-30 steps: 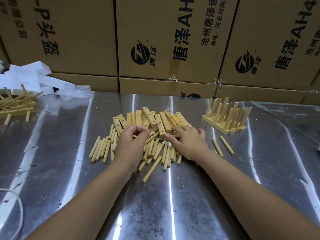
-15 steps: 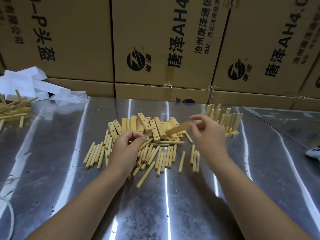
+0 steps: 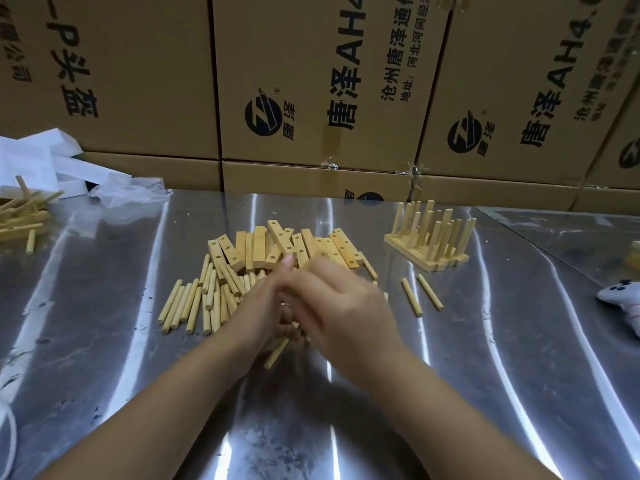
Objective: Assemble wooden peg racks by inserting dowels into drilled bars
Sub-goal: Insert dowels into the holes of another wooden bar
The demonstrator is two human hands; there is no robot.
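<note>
In the head view, the left hand [image 3: 263, 306] and the right hand [image 3: 343, 306] are touching each other above the metal table [image 3: 519, 341], with the right one partly covering the left. Both are blurred, so I cannot tell what the fingers are holding. Loose dowels [image 3: 187, 303] are lying under and left of the hands. The drilled bars [image 3: 256, 247] are lying just behind them, and the finished racks [image 3: 429, 237] are standing further right.

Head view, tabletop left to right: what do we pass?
wood pieces at the left edge → crumpled clear plastic → central heap of dowels and drilled bars → finished peg racks → white controller
</note>
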